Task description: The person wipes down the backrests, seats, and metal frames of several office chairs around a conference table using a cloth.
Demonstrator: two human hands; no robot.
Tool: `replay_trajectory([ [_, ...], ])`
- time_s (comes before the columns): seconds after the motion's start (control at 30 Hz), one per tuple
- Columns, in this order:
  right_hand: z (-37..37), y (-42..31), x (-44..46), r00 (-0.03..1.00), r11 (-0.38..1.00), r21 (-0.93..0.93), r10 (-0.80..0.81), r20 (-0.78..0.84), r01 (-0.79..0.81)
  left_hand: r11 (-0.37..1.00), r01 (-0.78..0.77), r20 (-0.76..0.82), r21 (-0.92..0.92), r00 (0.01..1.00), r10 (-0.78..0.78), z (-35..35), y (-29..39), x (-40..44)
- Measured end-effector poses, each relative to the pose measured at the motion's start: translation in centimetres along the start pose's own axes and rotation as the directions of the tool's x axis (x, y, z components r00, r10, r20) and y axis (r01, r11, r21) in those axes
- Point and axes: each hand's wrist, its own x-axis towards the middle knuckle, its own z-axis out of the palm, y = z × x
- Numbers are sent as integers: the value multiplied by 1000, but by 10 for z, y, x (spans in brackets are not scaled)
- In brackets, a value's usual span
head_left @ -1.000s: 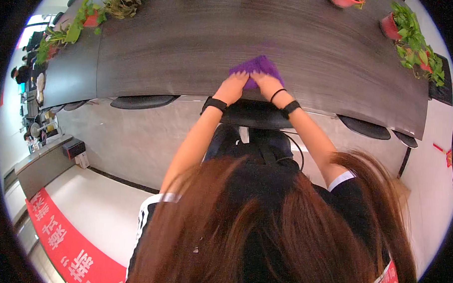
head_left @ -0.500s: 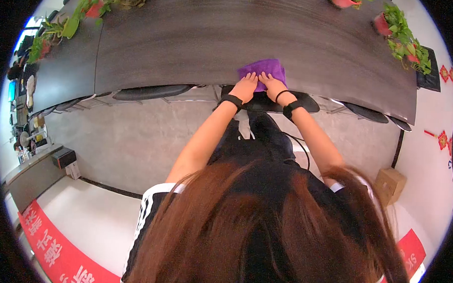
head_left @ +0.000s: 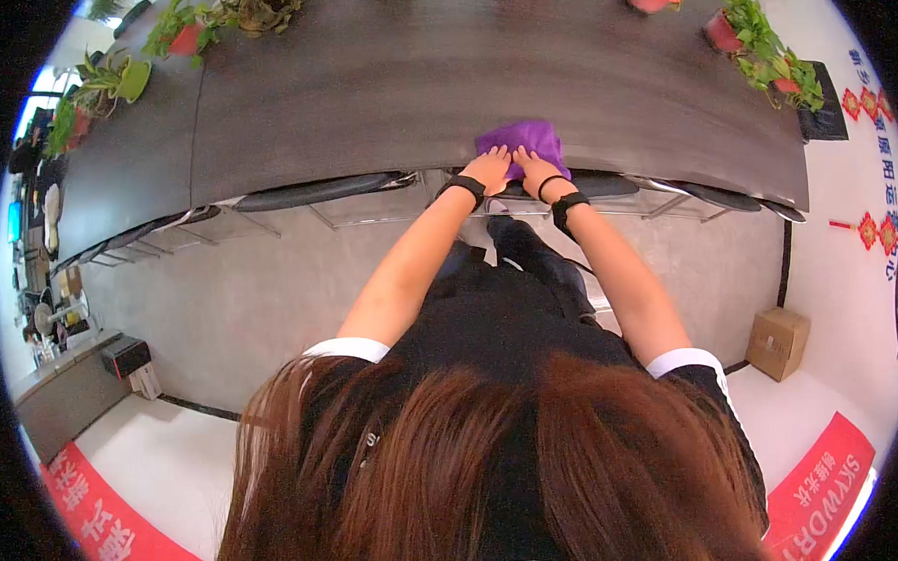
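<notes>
A folded purple cloth (head_left: 529,137) lies on the dark tabletop (head_left: 377,90) close to its near edge. My left hand (head_left: 488,170) rests on the cloth's near left part, its fingers stretched out flat. Beside it, my right hand (head_left: 539,171) presses on the near right part, with fingers also extended. The fingertips of both hands almost meet at the middle of the cloth. Each wrist wears a black band.
Black chairs (head_left: 314,192) are tucked under the near table edge. Potted plants stand at the table's far left, including a green pot (head_left: 133,80), and at the far right, including a red pot (head_left: 723,31). A cardboard box (head_left: 777,343) sits on the floor at right.
The camera view has shifted, so the table and plants appear slightly to the left and more floor shows. Both hands stay on the purple cloth, whose far edge looks more rumpled.
</notes>
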Motion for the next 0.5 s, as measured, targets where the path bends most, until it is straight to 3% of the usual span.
replay_trajectory([
  [0.37,-6,16,10,995,995,-17,-100,-1,100,998,45,20,-38,999,-44,-13,1,4],
  [0.4,-6,15,7,980,984,-54,-174,-101,169,997,54,18,-46,998,-53,-13,3,2],
  [0.5,-22,14,9,998,999,16,-45,33,45,990,62,-12,-128,998,-64,-14,5,-4],
])
